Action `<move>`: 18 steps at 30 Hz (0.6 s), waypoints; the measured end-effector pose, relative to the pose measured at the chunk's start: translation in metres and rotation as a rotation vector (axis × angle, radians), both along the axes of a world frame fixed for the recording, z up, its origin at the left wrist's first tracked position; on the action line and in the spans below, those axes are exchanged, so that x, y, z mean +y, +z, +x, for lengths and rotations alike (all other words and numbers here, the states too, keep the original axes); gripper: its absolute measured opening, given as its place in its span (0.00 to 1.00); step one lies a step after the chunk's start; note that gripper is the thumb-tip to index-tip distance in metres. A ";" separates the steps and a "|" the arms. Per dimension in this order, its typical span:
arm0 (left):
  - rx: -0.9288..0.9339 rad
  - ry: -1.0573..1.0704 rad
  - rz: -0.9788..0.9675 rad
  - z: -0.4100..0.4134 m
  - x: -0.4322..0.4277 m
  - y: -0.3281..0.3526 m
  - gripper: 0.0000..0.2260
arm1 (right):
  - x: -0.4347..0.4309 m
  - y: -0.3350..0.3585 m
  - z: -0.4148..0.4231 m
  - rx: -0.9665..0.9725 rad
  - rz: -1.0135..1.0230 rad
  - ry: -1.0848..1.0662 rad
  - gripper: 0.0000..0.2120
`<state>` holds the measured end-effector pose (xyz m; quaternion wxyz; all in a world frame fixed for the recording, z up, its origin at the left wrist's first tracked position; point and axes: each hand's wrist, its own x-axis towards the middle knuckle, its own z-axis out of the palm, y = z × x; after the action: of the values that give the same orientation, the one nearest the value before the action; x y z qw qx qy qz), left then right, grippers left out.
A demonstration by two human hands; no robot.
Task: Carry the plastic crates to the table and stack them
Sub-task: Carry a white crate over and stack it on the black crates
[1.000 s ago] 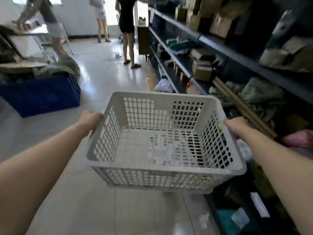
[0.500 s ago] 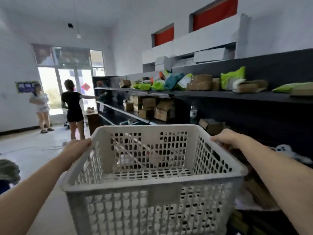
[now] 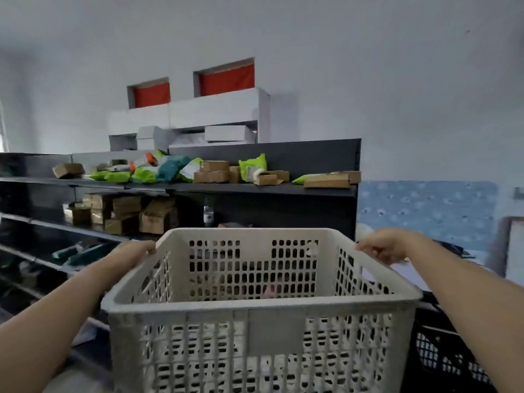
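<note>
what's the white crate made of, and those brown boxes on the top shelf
White crate: looks like moulded plastic with a matte, slightly scuffed finish; its walls are a grid of punched slots under a thick rolled rim. Brown boxes: probably cardboard, being dull tan with folded flaps, though blurred.

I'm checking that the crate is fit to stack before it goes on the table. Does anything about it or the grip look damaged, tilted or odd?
Nothing stands out. The white crate looks whole, roughly level and empty, with the left hand and right hand gripping opposite rims. Parcels on the shelf behind lie in loose heaps, but nothing has spilled.
</note>
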<state>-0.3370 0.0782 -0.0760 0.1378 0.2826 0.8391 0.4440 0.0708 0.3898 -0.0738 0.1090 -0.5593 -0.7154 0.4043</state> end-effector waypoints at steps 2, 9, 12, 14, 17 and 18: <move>0.018 -0.052 -0.022 0.028 0.029 0.003 0.11 | 0.006 0.000 0.051 0.039 -0.012 -0.053 0.19; 0.016 -0.264 -0.037 0.137 0.163 -0.010 0.13 | 0.015 0.002 0.225 0.000 0.011 -0.266 0.13; -0.023 -0.345 -0.050 0.207 0.223 -0.024 0.13 | 0.028 -0.003 0.308 -0.014 0.063 -0.372 0.09; -0.064 -0.364 -0.046 0.237 0.242 -0.031 0.13 | 0.032 -0.005 0.338 -0.052 0.113 -0.424 0.08; -0.117 -0.401 -0.053 0.301 0.285 -0.055 0.10 | 0.044 -0.015 0.399 -0.055 0.166 -0.528 0.08; -0.147 -0.417 -0.046 0.319 0.299 -0.064 0.09 | 0.048 -0.018 0.415 -0.056 0.169 -0.560 0.08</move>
<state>-0.0176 0.3773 -0.1395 0.2938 0.4138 0.7599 0.4062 0.4860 0.4379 -0.0915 0.2427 -0.7347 -0.5671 0.2821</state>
